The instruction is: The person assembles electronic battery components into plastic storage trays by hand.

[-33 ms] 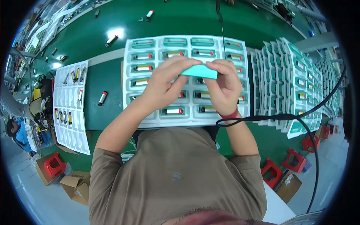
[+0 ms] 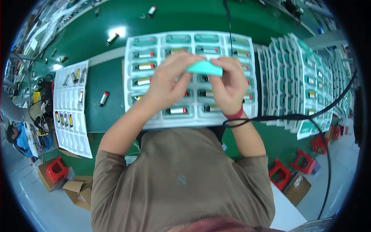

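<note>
A flat teal case piece [image 2: 205,68] is pinched between my two hands above the white tray. My left hand [image 2: 170,77] grips its left end, fingertips along the top edge and thumb underneath. Around its right end close the thumb and fingers of my right hand [image 2: 230,83], with a red band on that wrist. The piece's far side is hidden. Below, the white moulded tray [image 2: 154,123] has rows of pockets. Many hold small cylindrical cells with red ends, such as the white cell [image 2: 177,111]; the farthest row's pockets also show teal casings [image 2: 177,38].
A smaller white tray [image 2: 71,96] with a few cells lies left, beside a loose cell [image 2: 104,99]. Upright trays [image 2: 301,92] stand packed on the right. A black cable [image 2: 270,117] crosses near my right wrist. Further cells [image 2: 112,38] lie across the green table [image 2: 185,19].
The view has shifted slightly, so the tray sits a little higher in the picture. The teal piece has tilted slightly; both hands keep their hold on it.
</note>
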`<state>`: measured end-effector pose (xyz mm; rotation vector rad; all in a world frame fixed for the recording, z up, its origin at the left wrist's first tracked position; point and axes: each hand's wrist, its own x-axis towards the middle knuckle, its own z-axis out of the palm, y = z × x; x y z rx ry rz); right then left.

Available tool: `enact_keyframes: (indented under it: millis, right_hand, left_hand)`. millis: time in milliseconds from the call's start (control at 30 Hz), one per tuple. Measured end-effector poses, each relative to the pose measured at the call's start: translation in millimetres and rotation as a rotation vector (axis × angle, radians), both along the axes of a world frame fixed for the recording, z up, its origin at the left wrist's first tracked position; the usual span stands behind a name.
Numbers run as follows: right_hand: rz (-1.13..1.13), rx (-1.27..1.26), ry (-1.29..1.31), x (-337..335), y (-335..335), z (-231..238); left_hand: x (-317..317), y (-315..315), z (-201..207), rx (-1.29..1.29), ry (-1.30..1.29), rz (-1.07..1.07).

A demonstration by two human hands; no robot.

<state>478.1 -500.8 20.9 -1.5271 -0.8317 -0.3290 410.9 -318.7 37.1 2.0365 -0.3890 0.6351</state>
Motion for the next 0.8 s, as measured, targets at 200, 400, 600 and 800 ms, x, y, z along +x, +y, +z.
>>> enact_keyframes:
  millis: [200, 400, 600, 800]
  right_hand:
    - [-0.128, -0.324, 0.181, -11.6, -83.0, 18.4]
    - [-0.205, -0.669, 0.518, -46.1, -188.3, -18.5]
    - [-0.332, -0.732, 0.132, -43.2, -176.8, -44.3]
    - [-0.525, -0.621, 0.375, 43.9, -170.0, -78.4]
  left_hand:
    - [-29.2, 16.0, 23.4, 0.292, 0.138, -0.008]
    - [-101.2, 150.9, -68.3, 0.058, 0.461, 0.574]
    - [-115.1, 115.4, -101.0, -0.187, 0.702, 0.436]
    - [-104.6, 96.6, -67.5, -0.634, 0.538, 0.253]
